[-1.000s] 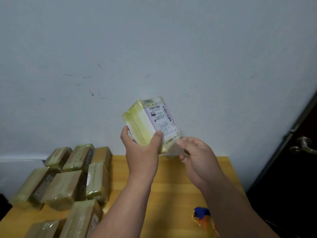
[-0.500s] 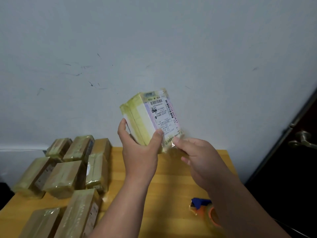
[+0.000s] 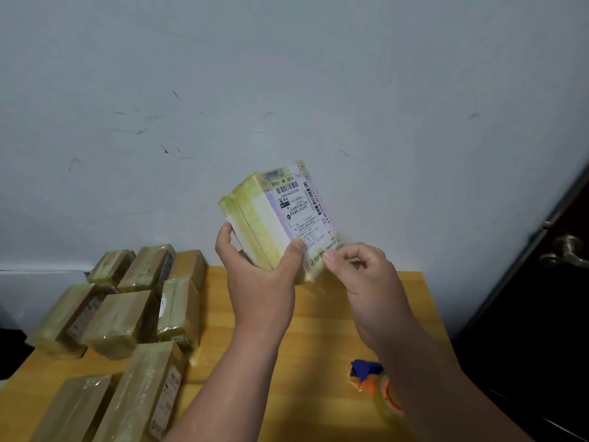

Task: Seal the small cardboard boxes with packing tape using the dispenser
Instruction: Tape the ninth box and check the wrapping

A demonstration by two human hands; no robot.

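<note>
Currently left hand (image 3: 259, 282) grips the taped box (image 3: 280, 218) upright above the bench (image 3: 318, 330), long axis near vertical, right hand (image 3: 360, 275) pinching its lower right corner, dispenser (image 3: 377, 382) lying nearer the right hand.

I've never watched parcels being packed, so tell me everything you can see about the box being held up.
The box is small, oblong and wrapped in glossy yellowish tape. A white shipping label with barcodes and print covers its facing side. It is held tilted in the air above the table, in front of the wall. The left hand grips its lower end, thumb on the label. The right hand pinches at its lower right corner, where clear tape seems to hang loose.
</note>
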